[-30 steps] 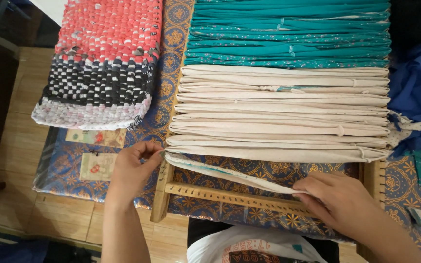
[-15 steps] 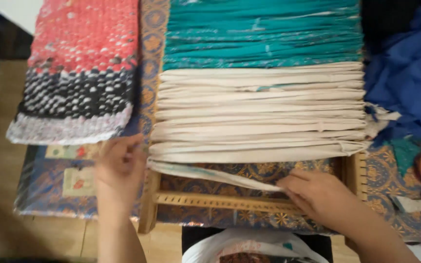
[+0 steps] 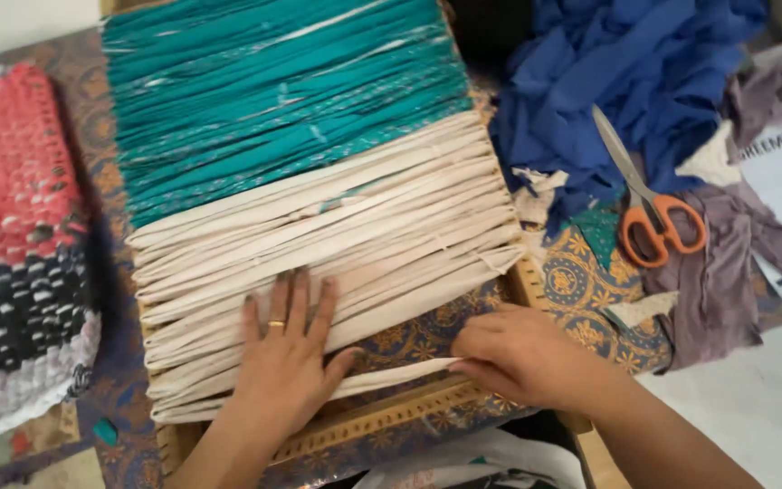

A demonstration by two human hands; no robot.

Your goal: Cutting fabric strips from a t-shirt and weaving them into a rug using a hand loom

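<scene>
Since half a second ago, the left hand [image 3: 287, 362] has moved from the frame's left edge onto the cream strips [image 3: 319, 244], where it now lies flat, fingers spread narrowly, a ring on one. Near the front rail of the wooden loom frame [image 3: 382, 418], the right hand [image 3: 519, 355] pinches the end of a loose cream strip [image 3: 391, 376] between fingertips. Teal strips [image 3: 273, 100] fill the frame's far half. Orange-handled scissors [image 3: 649, 204] rest by blue fabric scraps [image 3: 626, 81] on the table's right side; a woven mat [image 3: 15, 244] lies at its left edge.
</scene>
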